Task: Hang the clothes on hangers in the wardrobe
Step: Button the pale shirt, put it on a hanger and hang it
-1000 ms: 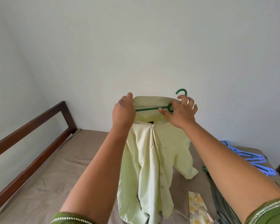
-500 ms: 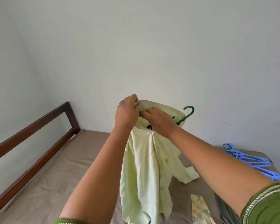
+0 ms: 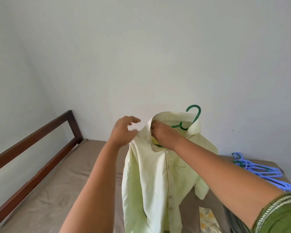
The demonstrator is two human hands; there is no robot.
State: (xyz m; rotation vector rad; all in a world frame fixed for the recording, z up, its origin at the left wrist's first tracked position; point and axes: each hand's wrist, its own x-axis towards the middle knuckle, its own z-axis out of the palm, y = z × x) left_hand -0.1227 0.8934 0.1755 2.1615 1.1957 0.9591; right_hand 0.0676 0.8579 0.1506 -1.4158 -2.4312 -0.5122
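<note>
Pale, silky shirt (image 3: 151,174) draped on green plastic hanger (image 3: 194,115), centre frame; right hand (image 3: 165,133) pinching collar; left hand (image 3: 123,130) beside it, fingers spread, holding nothing.

Pale green shirt (image 3: 158,174) on a green plastic hanger (image 3: 192,118), held above the brown-sheeted bed (image 3: 57,182). Blue plastic hangers (image 3: 262,172) lie on the bed at 3 o'clock; dark wooden bed rail (image 3: 32,148) at 9 o'clock; patterned cloth (image 3: 207,221) at 5 o'clock.

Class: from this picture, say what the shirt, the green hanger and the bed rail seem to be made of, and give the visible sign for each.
Shirt: thin woven cloth, perhaps cotton or a blend; it drapes softly with a faint sheen.
Green hanger: probably plastic; smooth, glossy, one even colour.
Bed rail: dark varnished wood; brown, squared bars with a light gloss.
</note>
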